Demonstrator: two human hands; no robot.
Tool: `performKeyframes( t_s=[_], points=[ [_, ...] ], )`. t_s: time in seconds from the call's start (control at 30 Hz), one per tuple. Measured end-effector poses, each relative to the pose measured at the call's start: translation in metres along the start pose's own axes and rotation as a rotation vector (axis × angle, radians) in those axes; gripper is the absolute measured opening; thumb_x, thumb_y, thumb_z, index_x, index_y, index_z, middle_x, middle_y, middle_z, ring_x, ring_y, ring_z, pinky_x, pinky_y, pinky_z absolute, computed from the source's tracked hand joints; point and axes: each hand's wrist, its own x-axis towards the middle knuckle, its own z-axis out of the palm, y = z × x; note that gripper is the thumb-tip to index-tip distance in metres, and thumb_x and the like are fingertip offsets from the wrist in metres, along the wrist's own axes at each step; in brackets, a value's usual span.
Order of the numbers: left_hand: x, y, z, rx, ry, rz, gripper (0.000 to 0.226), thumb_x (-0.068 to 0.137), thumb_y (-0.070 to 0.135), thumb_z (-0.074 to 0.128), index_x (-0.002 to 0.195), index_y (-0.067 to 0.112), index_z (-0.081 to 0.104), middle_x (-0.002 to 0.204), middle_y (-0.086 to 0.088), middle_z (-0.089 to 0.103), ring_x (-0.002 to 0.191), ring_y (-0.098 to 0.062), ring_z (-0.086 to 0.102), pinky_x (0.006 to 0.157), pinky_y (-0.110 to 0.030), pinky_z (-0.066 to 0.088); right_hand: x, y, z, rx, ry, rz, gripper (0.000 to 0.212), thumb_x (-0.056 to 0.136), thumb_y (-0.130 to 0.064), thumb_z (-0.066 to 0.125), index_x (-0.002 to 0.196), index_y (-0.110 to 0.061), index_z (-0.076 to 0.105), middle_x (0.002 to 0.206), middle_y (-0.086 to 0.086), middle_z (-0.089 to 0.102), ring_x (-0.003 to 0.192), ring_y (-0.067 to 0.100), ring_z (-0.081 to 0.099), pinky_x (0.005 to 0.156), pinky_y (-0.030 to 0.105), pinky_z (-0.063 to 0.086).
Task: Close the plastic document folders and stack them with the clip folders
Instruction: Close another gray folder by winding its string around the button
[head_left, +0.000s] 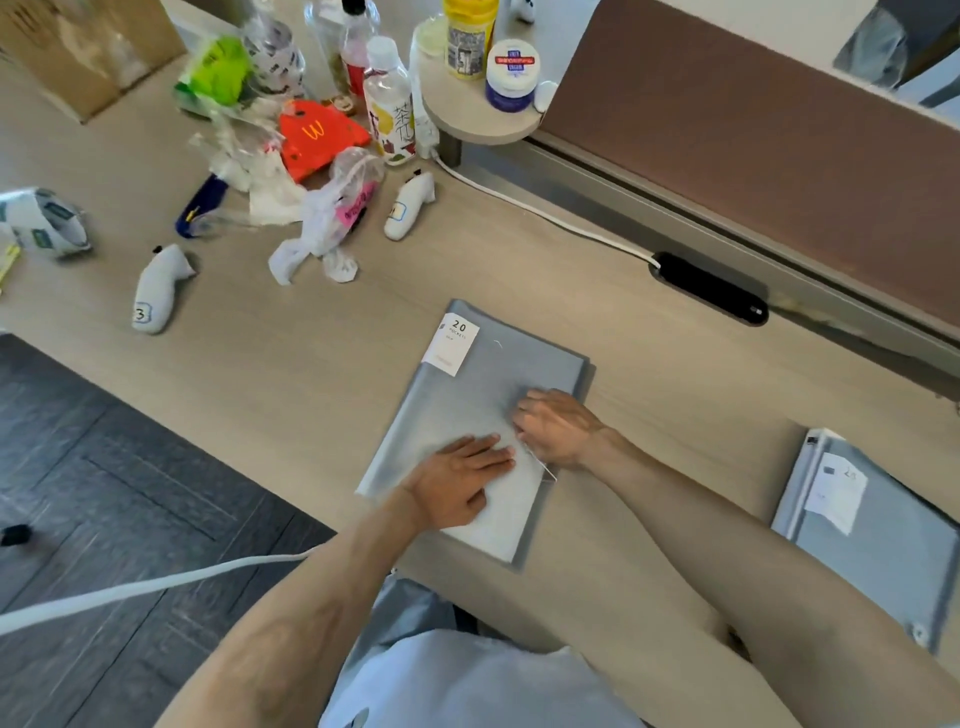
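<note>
A grey plastic document folder (457, 395) with a white "20 pockets" label lies flat on the wooden desk (649, 374), straight in front of me. My left hand (457, 480) rests flat on its near half, fingers together and stretched out. My right hand (558, 426) presses on the folder's right edge with fingers curled, and whether it pinches the cover I cannot tell. A second grey folder (883, 540) with a white label lies at the right edge of the desk, partly out of view.
Bottles, jars, an orange packet (317, 137) and crumpled plastic bags crowd the far left of the desk. Two white controllers (156, 291) (410, 205) lie nearby. A white cable runs to a black grommet (711, 288). A brown partition stands behind. Dark floor lies to the left.
</note>
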Motion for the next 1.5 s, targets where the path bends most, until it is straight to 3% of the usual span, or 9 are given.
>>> performKeyframes(
  t_s=[0.3, 0.37, 0.47, 0.73, 0.9, 1.03, 1.17, 1.33, 1.5],
  points=[
    [0.0, 0.001, -0.003, -0.008, -0.02, -0.01, 0.056, 0.074, 0.031, 0.04, 0.126, 0.024, 0.061, 0.135, 0.006, 0.058, 0.126, -0.019, 0.054, 0.1, -0.041, 0.047, -0.03, 0.01, 0.0, 0.187, 0.044, 0.192, 0.013, 0.09, -0.02, 0.056, 0.091, -0.01, 0.064, 0.095, 0.007, 0.064, 0.098, 0.023, 0.057, 0.09, 0.026, 0.036],
    [0.0, 0.001, -0.004, 0.0, -0.037, 0.001, 0.056, 0.074, 0.032, 0.04, 0.126, 0.025, 0.06, 0.135, 0.007, 0.058, 0.127, -0.018, 0.054, 0.1, -0.039, 0.047, -0.043, 0.003, 0.01, 0.188, 0.187, 0.163, 0.006, 0.079, -0.013, 0.068, 0.078, -0.013, 0.062, 0.08, 0.005, 0.062, 0.079, 0.025, 0.062, 0.073, 0.029, 0.048],
    [0.0, 0.001, -0.006, 0.02, -0.061, 0.009, 0.057, 0.072, 0.034, 0.04, 0.124, 0.026, 0.062, 0.133, 0.009, 0.059, 0.124, -0.016, 0.056, 0.097, -0.037, 0.05, -0.059, -0.003, 0.021, 0.153, 0.204, 0.11, 0.027, 0.065, -0.012, 0.076, 0.076, -0.022, 0.054, 0.073, -0.002, 0.057, 0.069, 0.02, 0.059, 0.054, 0.027, 0.044],
    [0.002, 0.001, -0.009, 0.007, -0.107, -0.01, 0.06, 0.07, 0.034, 0.042, 0.127, 0.025, 0.058, 0.136, 0.007, 0.057, 0.127, -0.018, 0.053, 0.1, -0.039, 0.046, -0.059, -0.019, 0.034, 0.295, 0.151, 0.284, 0.025, 0.069, 0.001, 0.063, 0.091, -0.011, 0.063, 0.094, 0.007, 0.061, 0.093, 0.029, 0.057, 0.077, 0.037, 0.048],
    [0.002, 0.002, -0.009, -0.015, -0.11, -0.017, 0.061, 0.07, 0.033, 0.042, 0.129, 0.023, 0.053, 0.137, 0.005, 0.056, 0.127, -0.02, 0.053, 0.098, -0.041, 0.048, -0.055, -0.023, 0.038, 0.277, 0.193, 0.316, 0.021, 0.068, 0.0, 0.065, 0.084, -0.012, 0.063, 0.088, 0.005, 0.061, 0.086, 0.027, 0.058, 0.072, 0.035, 0.049],
    [0.002, 0.003, -0.008, -0.014, -0.101, -0.023, 0.061, 0.069, 0.034, 0.041, 0.128, 0.023, 0.055, 0.136, 0.006, 0.057, 0.127, -0.019, 0.053, 0.098, -0.041, 0.048, -0.055, -0.03, 0.047, 0.249, 0.291, 0.357, 0.02, 0.064, -0.008, 0.074, 0.073, -0.02, 0.061, 0.075, -0.004, 0.059, 0.075, 0.018, 0.058, 0.064, 0.024, 0.042],
    [0.002, 0.001, -0.008, 0.007, -0.101, -0.006, 0.061, 0.069, 0.035, 0.04, 0.126, 0.025, 0.059, 0.135, 0.008, 0.058, 0.126, -0.018, 0.054, 0.097, -0.039, 0.048, -0.057, -0.033, 0.052, 0.333, 0.365, 0.41, 0.009, 0.084, -0.023, 0.062, 0.077, -0.018, 0.063, 0.077, -0.002, 0.062, 0.079, 0.02, 0.058, 0.072, 0.027, 0.043],
    [0.004, 0.0, -0.013, 0.02, -0.116, 0.007, 0.062, 0.066, 0.035, 0.039, 0.123, 0.025, 0.062, 0.132, 0.009, 0.06, 0.123, -0.016, 0.056, 0.094, -0.037, 0.05, -0.054, -0.037, 0.048, 0.591, 0.296, 0.628, 0.019, 0.088, -0.035, 0.058, 0.083, -0.019, 0.066, 0.091, -0.002, 0.065, 0.1, 0.016, 0.054, 0.087, 0.026, 0.038],
    [0.005, -0.002, -0.019, -0.01, -0.143, 0.031, 0.058, 0.068, 0.032, 0.039, 0.117, 0.021, 0.068, 0.126, 0.006, 0.065, 0.119, -0.017, 0.06, 0.097, -0.035, 0.048, -0.054, -0.035, 0.043, 0.709, 0.232, 0.77, 0.026, 0.082, -0.049, 0.061, 0.076, -0.023, 0.06, 0.09, -0.003, 0.064, 0.094, 0.016, 0.055, 0.084, 0.029, 0.044]
  ],
)
